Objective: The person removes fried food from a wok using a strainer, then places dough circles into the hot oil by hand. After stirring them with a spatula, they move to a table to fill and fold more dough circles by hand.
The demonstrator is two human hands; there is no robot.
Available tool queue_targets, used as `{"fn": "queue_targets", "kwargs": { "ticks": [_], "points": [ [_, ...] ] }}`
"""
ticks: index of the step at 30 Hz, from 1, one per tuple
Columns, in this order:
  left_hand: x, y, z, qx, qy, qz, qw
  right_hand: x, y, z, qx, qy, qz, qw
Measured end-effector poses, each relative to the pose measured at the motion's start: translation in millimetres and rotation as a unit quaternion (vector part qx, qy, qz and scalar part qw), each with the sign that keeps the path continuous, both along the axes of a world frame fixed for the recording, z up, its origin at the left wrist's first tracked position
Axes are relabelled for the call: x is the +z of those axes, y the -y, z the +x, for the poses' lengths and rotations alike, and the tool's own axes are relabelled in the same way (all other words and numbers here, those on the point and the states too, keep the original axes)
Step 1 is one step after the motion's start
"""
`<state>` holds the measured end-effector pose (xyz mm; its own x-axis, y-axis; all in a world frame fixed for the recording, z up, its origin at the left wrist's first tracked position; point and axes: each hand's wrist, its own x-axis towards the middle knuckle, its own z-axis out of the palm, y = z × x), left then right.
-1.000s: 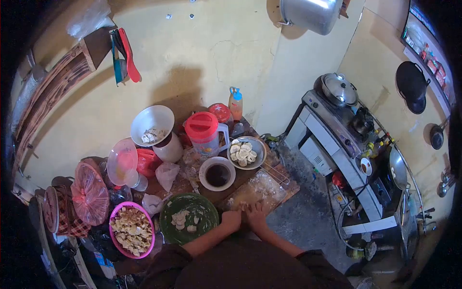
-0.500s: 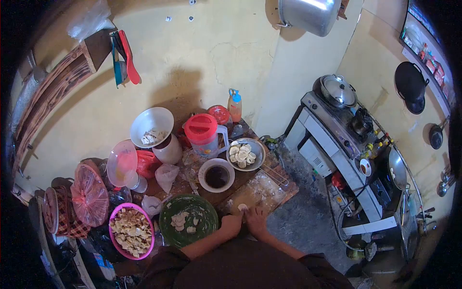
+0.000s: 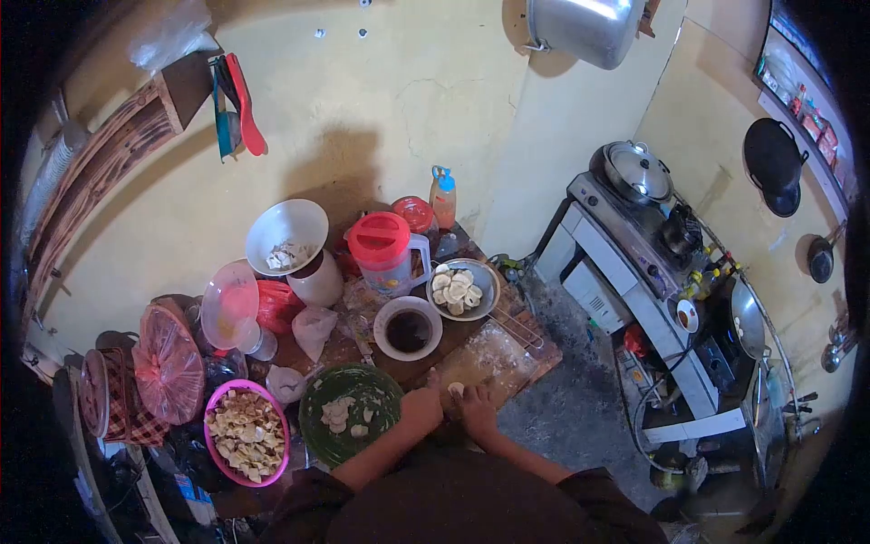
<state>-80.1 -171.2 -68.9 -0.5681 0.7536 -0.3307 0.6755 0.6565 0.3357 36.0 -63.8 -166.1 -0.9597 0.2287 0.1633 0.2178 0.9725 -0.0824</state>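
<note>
On the floured wooden board [image 3: 497,355] lies a small flat pale round of dough [image 3: 456,388]. My right hand [image 3: 478,415] rests over the board with its fingers stretched out, the fingertips touching the edge of this dough. Beside it, my left hand [image 3: 422,411] is curled into a fist at the board's left edge; whatever it may hold is hidden. A green basin [image 3: 317,435] with pale dough pieces stands just left of that fist. Behind my hands are a white bowl [image 3: 381,328] of dark liquid and a strainer [image 3: 490,292] filled with pale round slices.
A pink basket [image 3: 286,458] of cut pieces stands at the left. Toward the wall are a red-lidded pitcher [image 3: 382,258], a white bowl [image 3: 258,238] atop a container and an orange bottle [image 3: 443,201]. The gas stove [image 3: 625,231] is on the right.
My left hand has shifted slightly up and left, a little away from the right hand. The green basin appears slightly further left. My right hand stays by the dough, its fingers slightly moved.
</note>
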Motion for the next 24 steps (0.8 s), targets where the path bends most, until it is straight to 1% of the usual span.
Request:
{"fn": "queue_targets", "kwargs": {
  "ticks": [2, 3, 5, 6, 8, 9, 11, 14, 15, 16, 17, 18, 20, 24],
  "points": [
    [-6.3, 0.3, -1.0, 0.016, -0.001, 0.017, 1.000, 2.5, -0.3, -0.5, 0.024, -0.012, 0.036, 0.999],
    [-7.1, 1.3, -0.7, 0.016, -0.001, 0.016, 1.000, 6.5, -0.3, -1.2, 0.024, -0.012, 0.035, 0.999],
    [-6.5, 1.5, -1.5, 0.007, -0.007, 0.016, 1.000, 15.2, -3.1, -4.6, 0.007, -0.040, -0.052, 0.998],
    [-10.2, 1.1, -1.9, 0.008, -0.006, 0.017, 1.000, 10.5, -4.0, -4.3, 0.008, -0.040, -0.051, 0.998],
    [-17.7, 1.9, -2.0, 0.006, -0.009, 0.035, 0.999, 0.4, -2.8, -2.3, 0.027, -0.019, 0.022, 0.999],
    [-17.4, 1.2, -2.4, 0.007, -0.010, 0.036, 0.999, -0.4, -5.1, -3.1, 0.028, -0.019, 0.024, 0.999],
    [-15.1, 1.6, -1.7, 0.007, -0.010, 0.024, 1.000, 4.2, -7.9, -5.4, 0.007, -0.061, -0.033, 0.998],
    [-12.6, 1.3, -2.5, 0.003, -0.002, 0.008, 1.000, 21.3, -8.1, -6.8, -0.022, -0.050, -0.036, 0.998],
    [-12.2, 1.0, -2.6, 0.003, -0.002, 0.009, 1.000, 12.9, -12.2, -6.8, -0.021, -0.050, -0.035, 0.998],
    [-12.2, 1.4, -1.4, 0.005, -0.009, 0.017, 1.000, -1.5, -18.2, -5.4, 0.006, -0.064, -0.016, 0.998],
    [-12.2, 1.6, -1.1, 0.006, -0.017, 0.025, 1.000, 1.3, -19.2, -6.8, 0.033, -0.078, 0.003, 0.996],
    [-12.1, 1.2, -0.4, 0.006, -0.017, 0.025, 1.000, 4.6, -19.6, -6.2, 0.033, -0.078, 0.003, 0.996],
    [-11.0, -0.1, -1.2, -0.001, -0.019, 0.001, 1.000, 14.8, -21.4, -7.8, -0.012, -0.019, -0.009, 1.000],
    [-7.0, 1.4, -0.5, -0.004, -0.020, 0.003, 1.000, 6.9, -26.2, -3.3, 0.018, -0.007, 0.001, 1.000]
  ]
}}
